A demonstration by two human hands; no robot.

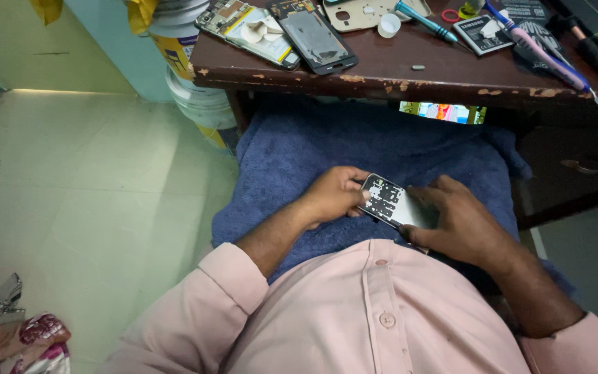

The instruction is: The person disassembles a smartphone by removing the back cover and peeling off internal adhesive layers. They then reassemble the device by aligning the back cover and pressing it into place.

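Head view: both hands grip 1 opened phone chassis (pixel 394 203) over the blue towel (pixel 299 149), left hand (pixel 333 195) closed on its near end, right hand (pixel 459 225) clasping the opposite edge. Judged light, rigid, fragile; best held by side edges. Beyond the hands, the surface (pixel 382 69) carries 2 dismantled phones (pixel 278 31).

Pale pink buttoned shirt (pixel 382 312), rolled sleeves

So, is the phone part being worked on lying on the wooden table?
No, both hands, left hand and right hand, hold the phone part over the blue towel.
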